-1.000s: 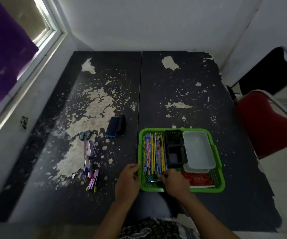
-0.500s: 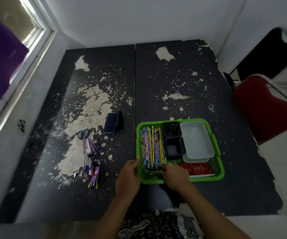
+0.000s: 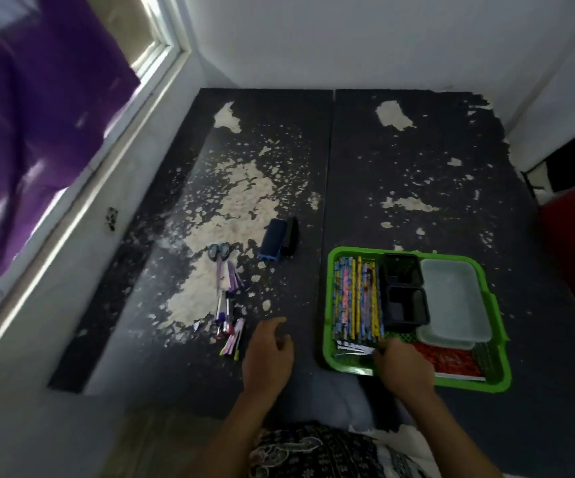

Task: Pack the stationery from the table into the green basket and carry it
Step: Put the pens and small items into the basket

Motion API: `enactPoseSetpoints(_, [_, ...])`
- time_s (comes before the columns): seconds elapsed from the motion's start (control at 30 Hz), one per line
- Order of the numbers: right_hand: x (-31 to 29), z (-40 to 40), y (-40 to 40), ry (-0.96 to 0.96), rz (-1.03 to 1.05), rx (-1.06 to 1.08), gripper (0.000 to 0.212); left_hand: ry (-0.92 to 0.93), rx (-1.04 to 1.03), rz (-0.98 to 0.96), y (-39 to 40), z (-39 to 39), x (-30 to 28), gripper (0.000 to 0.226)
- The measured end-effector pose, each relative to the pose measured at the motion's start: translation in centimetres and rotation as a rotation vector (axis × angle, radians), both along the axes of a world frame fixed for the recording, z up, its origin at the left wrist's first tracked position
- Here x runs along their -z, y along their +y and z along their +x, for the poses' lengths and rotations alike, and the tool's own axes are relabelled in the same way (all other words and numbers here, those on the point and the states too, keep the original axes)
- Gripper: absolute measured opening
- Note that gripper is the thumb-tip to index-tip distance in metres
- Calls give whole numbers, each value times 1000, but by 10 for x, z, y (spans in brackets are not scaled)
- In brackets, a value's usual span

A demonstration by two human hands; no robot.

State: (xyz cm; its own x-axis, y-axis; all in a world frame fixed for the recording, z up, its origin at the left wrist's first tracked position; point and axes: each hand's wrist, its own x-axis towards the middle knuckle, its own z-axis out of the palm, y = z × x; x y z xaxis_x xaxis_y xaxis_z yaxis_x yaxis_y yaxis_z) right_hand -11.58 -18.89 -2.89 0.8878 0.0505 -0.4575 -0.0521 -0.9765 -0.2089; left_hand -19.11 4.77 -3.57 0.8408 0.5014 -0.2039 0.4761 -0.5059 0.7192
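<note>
Table: black top (image 3: 417, 160) with the coating flaked off in pale patches, set against a white wall.
Green basket: a shallow green basket (image 3: 496, 339) sits on the near right part of the table.
Basket contents: a row of patterned pencils (image 3: 357, 298) lies along its left side; two black compartment boxes (image 3: 404, 294) stand in the middle; a translucent lidded container (image 3: 453, 298) lies at the right, over a red notebook (image 3: 451, 362).
Right hand: the right hand (image 3: 404, 369) rests inside the basket's near left corner, fingers curled at the near ends of the pencils; whether it grips anything I cannot tell.
Left hand: the left hand (image 3: 268, 357) hovers over the bare table left of the basket, fingers loosely bent, holding nothing.
Loose stationery: scissors (image 3: 219, 262) and a cluster of pens (image 3: 229, 326) lie left of the left hand; a blue board eraser (image 3: 275, 243) lies farther back.
</note>
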Motion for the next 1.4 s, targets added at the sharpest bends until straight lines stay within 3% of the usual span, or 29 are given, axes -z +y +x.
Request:
enactPoseSetpoints(0.13, [-2, -7, 4, -36, 49, 16, 27, 186, -255, 72, 54, -18, 13, 35])
enactPoseSetpoints(0.33, [-30, -16, 31, -256, 347, 142, 11, 300, -180, 88, 86, -37, 36, 43])
enactPoseSetpoints(0.43, [-36, -18, 64, -256, 454, 70, 11, 290, -152, 86, 96, -33, 42, 30])
enactPoseSetpoints(0.6, [-23, -14, 98, -224, 395, -109, 34, 338, -247, -108, 97, -20, 24, 19])
enactPoseSetpoints(0.7, [-25, -13, 103, -186, 370, -89, 41, 334, -229, -285, 96, -15, 13, 43])
enactPoseSetpoints(0.77, [-27, -16, 106, -196, 379, -60, 38, 308, -246, -453, 90, -8, 2, 34])
enactPoseSetpoints(0.9, [-41, -25, 110, -224, 623, 190, 32, 180, -108, -661, 57, 13, -31, 17])
enactPoseSetpoints(1.03, [-67, -36, 103, 94, 1047, 525, 28, 69, 181, -790, 21, 13, -47, 18])
enactPoseSetpoints(1.17, [-67, -44, 70, 184, 1151, 650, 9, 21, 300, -792, -9, 6, -39, 29])
enactPoseSetpoints(1.27, [-61, -45, 55, 180, 1189, 735, 14, -32, 356, -698, -15, 7, -36, 28])
enactPoseSetpoints(1.4, [-45, -33, 20, -139, 880, 509, 14, -27, 315, -453, -22, 14, -30, 32])
